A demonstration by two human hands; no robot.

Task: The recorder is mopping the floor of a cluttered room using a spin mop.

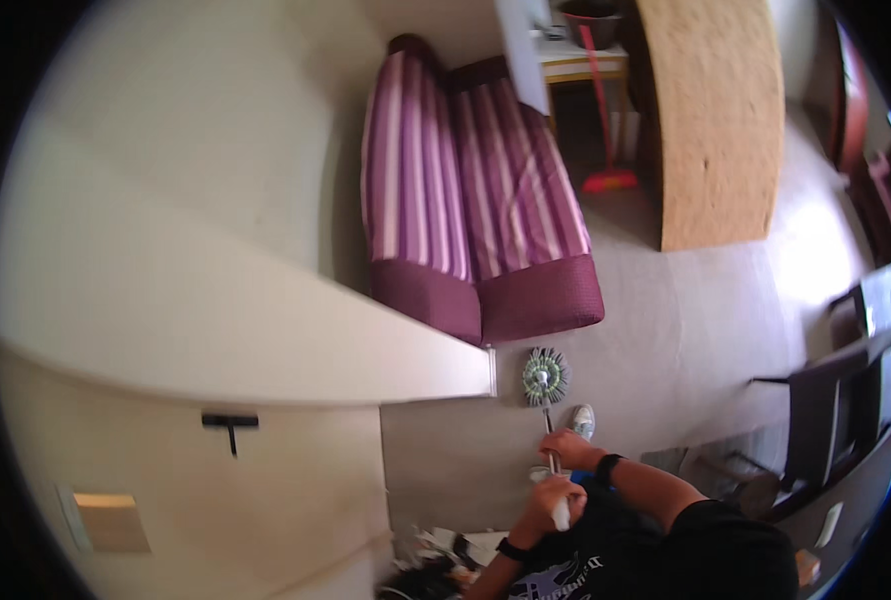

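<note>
Both my hands are wrapped round the handle of a mop (545, 377). Its round head has green and grey strands fanned out from a pale centre, and rests over the grey floor just short of the sofa. My left hand (555, 500) is closed near the white grip at the handle's end. Farther up the pole my right hand (571, 450) is closed too, beneath a black wristband. A light shoe (582, 422) of mine shows beyond the right hand, close to the mop head.
A purple striped sofa (510, 180) stands ahead, past a pale wall corner (445, 375) on the left. A wooden panel (720, 130) rises behind it to the right, near a red broom (608, 180). Dark furniture (830, 410) lines the right side. Clutter (445, 550) lies at lower left.
</note>
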